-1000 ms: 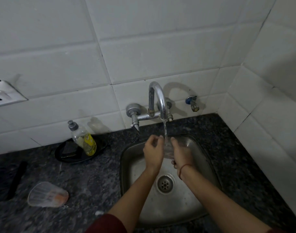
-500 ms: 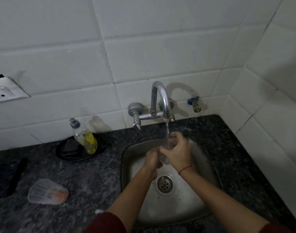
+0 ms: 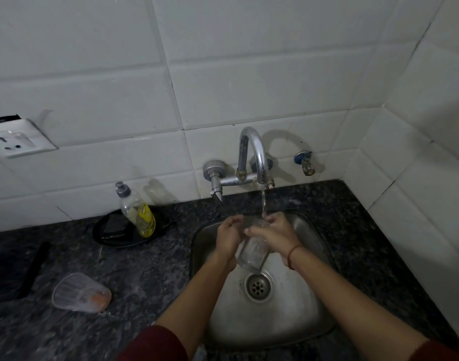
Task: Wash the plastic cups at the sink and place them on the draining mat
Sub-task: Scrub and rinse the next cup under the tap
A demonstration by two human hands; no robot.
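I have a clear plastic cup (image 3: 252, 252) between both hands over the steel sink (image 3: 311, 319), right under the tap (image 3: 251, 152). The water stream (image 3: 263, 201) falls from the spout onto the cup's upper end, beside my right fingers. The cup is tilted, its far end up toward the tap and its near end hanging lower, above the drain (image 3: 257, 286). It is see-through and faintly ribbed along its wall; through it I make out the grey of the basin. Whether the upper end is the mouth or the base I cannot tell, since my fingers and the water blur it.

My left hand (image 3: 229, 237) curls around the cup's left side, fingers bent and pressed to the wall. My right hand (image 3: 277, 234) wraps over it from the right, fingertips reaching across the top; a red thread (image 3: 292, 256) circles that wrist.

On the dark speckled counter (image 3: 145, 269), well to the left of the sink, a second plastic cup (image 3: 80, 293) lies on its side, cloudy, with an orange smear near its narrow end. Further back, by the wall tiles, a dish soap bottle (image 3: 137, 209) with yellow liquid stands on a black dish (image 3: 111, 235).
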